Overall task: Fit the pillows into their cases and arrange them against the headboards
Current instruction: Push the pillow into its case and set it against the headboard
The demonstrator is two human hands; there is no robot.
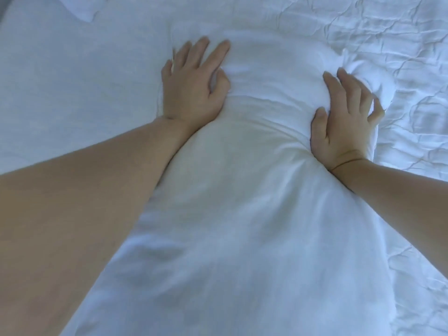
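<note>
A large white pillow (242,190) lies lengthwise on the bed, running from the bottom of the view up to the middle. My left hand (194,86) presses flat against its upper left side with fingers spread. My right hand (344,122) presses its upper right side, fingers spread and thumb dug into the fabric. Both hands squeeze the pillow inward, so it is pinched narrow between my wrists. Whether the white fabric is a case or the bare pillow, I cannot tell.
A smooth white sheet (72,93) covers the bed to the left. A crumpled white duvet (400,57) lies to the right. The corner of another white pillow (80,8) shows at the top left.
</note>
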